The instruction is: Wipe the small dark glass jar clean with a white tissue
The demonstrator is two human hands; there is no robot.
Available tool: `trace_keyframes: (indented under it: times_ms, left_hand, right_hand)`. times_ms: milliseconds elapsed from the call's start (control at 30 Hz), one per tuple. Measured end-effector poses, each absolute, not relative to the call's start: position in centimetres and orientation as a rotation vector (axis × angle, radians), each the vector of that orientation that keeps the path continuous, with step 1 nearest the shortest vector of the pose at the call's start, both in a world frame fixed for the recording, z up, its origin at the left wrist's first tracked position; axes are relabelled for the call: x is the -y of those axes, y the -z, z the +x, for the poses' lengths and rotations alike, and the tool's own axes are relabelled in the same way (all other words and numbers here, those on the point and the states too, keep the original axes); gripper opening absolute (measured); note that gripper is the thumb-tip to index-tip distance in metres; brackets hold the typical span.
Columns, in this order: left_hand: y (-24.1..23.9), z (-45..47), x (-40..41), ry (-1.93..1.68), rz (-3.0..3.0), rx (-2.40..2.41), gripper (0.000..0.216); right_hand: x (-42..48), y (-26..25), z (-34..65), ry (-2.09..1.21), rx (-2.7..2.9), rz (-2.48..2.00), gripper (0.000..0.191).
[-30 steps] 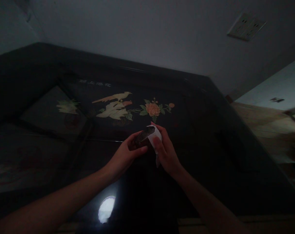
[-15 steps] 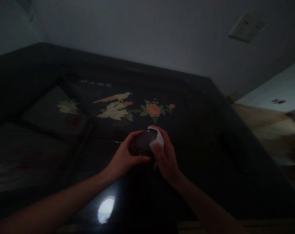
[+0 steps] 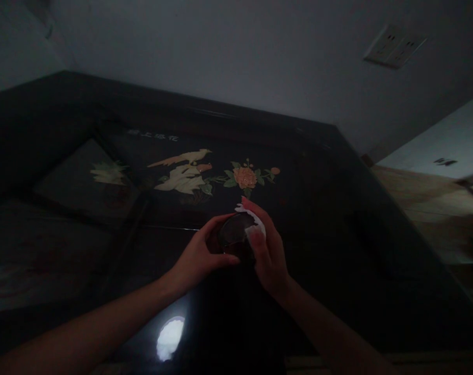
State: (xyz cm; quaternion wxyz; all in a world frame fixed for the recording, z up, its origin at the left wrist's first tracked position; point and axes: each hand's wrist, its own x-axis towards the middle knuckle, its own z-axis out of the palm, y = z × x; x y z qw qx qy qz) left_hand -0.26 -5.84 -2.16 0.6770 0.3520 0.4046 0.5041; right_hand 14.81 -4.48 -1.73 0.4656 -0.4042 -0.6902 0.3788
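The scene is very dim. My left hand (image 3: 199, 255) grips a small dark round object (image 3: 234, 237), perhaps a lid or dish, above a glossy black table (image 3: 337, 250). My right hand (image 3: 265, 250) is closed on a white tissue (image 3: 254, 224) and presses it against the right rim of the dark object. Both hands meet near the table's middle, just in front of an inlaid flower (image 3: 244, 176). What the dark object is I cannot make out for sure.
The table top carries an inlaid bird picture (image 3: 183, 169) and a second panel (image 3: 103, 174) at left. A lamp's reflection (image 3: 169, 337) glows near the front edge. A wall socket (image 3: 394, 44) sits upper right; wooden floor (image 3: 427, 208) lies right.
The dark object has turned from edge-on to showing its round face. My right hand with the tissue has shifted slightly along its rim. Both hands stay in the same place.
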Motion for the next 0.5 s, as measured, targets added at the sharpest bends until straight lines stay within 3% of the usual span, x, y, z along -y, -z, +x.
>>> trace_keyframes:
  times_ms: [133, 267, 400, 500]
  left_hand:
    - [2.2, -0.2, 5.7, -1.16, 0.773, -0.962, 0.061]
    - [2.5, -0.2, 5.7, -1.179, 0.757, -0.981, 0.06]
    - [2.7, -0.2, 5.9, -1.2, 0.695, -0.992, 0.059]
    - [2.8, -0.2, 5.9, -1.207, 0.68, -0.998, 0.06]
  right_hand:
    - [4.9, 2.1, 14.7, -0.71, 1.877, -0.955, 0.051]
    - [4.8, 2.1, 14.8, -0.839, 1.833, -0.948, 0.058]
    - [4.1, 1.5, 15.1, -1.034, 1.743, -0.954, 0.048]
    - [3.8, 1.4, 15.2, -1.002, 1.748, -0.991, 0.043]
